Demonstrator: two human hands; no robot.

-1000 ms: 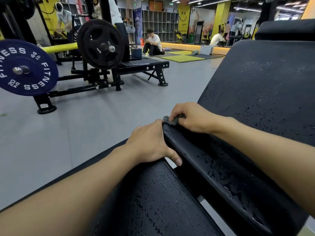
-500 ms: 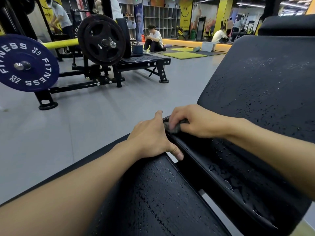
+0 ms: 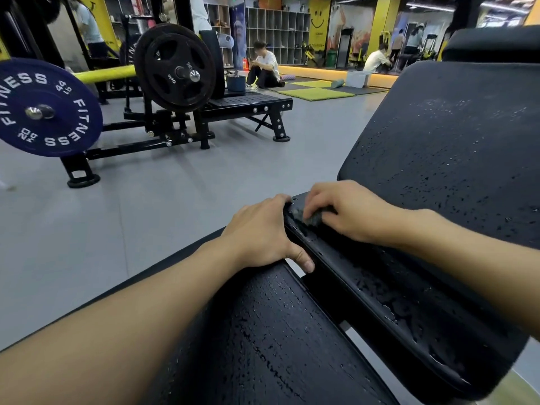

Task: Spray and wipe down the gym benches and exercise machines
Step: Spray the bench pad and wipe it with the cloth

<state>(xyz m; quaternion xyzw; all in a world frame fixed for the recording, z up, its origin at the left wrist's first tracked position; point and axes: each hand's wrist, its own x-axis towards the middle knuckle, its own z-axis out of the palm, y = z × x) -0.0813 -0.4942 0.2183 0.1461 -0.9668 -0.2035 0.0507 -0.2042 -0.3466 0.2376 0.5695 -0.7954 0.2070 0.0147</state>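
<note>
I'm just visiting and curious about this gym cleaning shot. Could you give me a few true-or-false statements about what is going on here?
1. The right hand presses a small grey cloth onto the bench. True.
2. The left hand holds a spray bottle. False: it rests on the bench's edge and holds no bottle.
3. The bench is completely dry. False: droplets speckle its black padding.
4. The blue weight plate on the left reads FITNESS. True.
</note>
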